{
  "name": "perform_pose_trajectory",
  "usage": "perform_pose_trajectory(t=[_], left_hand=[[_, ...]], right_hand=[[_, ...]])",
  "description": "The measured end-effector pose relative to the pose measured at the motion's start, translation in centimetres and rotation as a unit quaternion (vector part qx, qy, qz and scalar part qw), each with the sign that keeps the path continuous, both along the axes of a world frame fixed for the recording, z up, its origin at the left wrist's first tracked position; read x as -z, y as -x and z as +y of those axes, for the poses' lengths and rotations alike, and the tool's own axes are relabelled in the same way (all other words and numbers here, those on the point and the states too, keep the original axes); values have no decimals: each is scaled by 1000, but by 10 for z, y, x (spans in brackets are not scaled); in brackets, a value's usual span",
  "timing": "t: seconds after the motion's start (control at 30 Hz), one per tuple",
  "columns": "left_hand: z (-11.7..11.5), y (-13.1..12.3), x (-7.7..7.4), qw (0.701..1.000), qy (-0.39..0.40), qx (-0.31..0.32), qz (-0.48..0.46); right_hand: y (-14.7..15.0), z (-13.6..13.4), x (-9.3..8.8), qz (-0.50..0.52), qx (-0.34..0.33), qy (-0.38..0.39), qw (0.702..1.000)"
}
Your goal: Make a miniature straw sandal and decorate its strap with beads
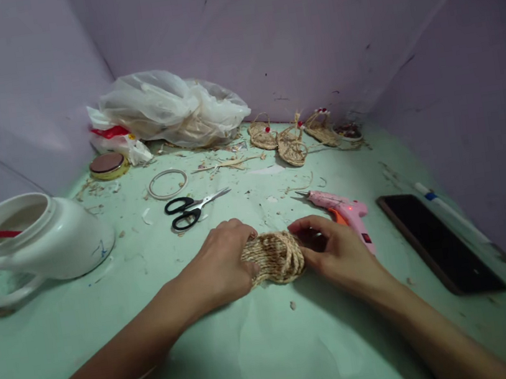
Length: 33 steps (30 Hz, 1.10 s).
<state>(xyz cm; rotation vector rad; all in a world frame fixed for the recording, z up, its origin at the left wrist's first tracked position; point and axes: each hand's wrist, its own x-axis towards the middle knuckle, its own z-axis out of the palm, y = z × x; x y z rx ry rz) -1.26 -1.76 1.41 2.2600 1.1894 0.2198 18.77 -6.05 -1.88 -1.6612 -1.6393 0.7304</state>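
A small woven straw slipper (274, 257) with corded straps across its right end lies on the table in front of me. My left hand (229, 258) is closed over its left end, thumb on the near side, and hides that end. At the strapped right end, my right hand (326, 243) pinches the edge between thumb and fingers. Just beyond my right hand lies a pink hot glue gun (342, 205) with an orange trigger and a lit red light. Black-handled scissors (192, 209) rest beyond my left hand, blades pointing right.
A white jug (76, 239) with a red stick stands at left. To the right are a phone (439, 242) and a white pen (448, 209). Further back lie a ring (166, 172), a round tin (108, 164), a plastic bag (176, 109) and beaded straw slippers (291, 146), among scraps.
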Motion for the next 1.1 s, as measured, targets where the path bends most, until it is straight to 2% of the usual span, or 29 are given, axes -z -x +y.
perform_pose_trajectory(t=[0.17,0.43,0.57,0.77,1.1], left_hand=[[-1,-1,2,1000,-9,4,6],[-3,1,1,998,-35,38,25],[-1,4,3,999,-21,40,22],[4,4,4,1000,9,21,-2],[8,3,4,999,-21,38,10]], right_hand=[[6,0,3,-57,8,3,998],[7,3,-6,-115,-41,-37,992],[6,1,-3,-117,-43,-61,990],[7,1,-4,-118,-43,-58,990],[8,-1,-4,-120,-44,-47,991]])
